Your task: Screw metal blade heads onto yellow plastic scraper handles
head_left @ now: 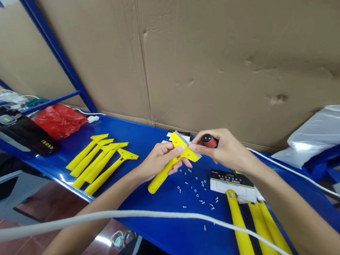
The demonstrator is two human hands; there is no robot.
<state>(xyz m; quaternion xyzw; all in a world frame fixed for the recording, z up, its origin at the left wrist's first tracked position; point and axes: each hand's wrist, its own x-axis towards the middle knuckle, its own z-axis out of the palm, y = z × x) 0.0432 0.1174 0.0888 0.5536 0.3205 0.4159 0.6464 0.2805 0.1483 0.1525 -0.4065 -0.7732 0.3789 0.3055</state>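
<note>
Behind the grip stands a tall wall of brown cardboard, and below it lies the blue table. To the right of the grip, and nearer to the person, several yellow scrapers lie side by side, with black and white cards at their far ends. To the left of the grip, a group of loose yellow scraper bodies lies slanted, close together. Behind this group, farther from the grip, is a crumpled red bag.

The left hand is closed on one yellow scraper, which is held above the table. Its thumb lies over the place where the handle meets the wide head, and the handle points down toward the person. The right hand is at the other side of this head. Its fingers are curled around a red tool handle with a black end, while its thumb is at the head. The lower end of the tool is hidden.

Along the far edge of the held head shows a metal blade. Below and to the right of the grip, small screws and nuts are scattered.
</note>
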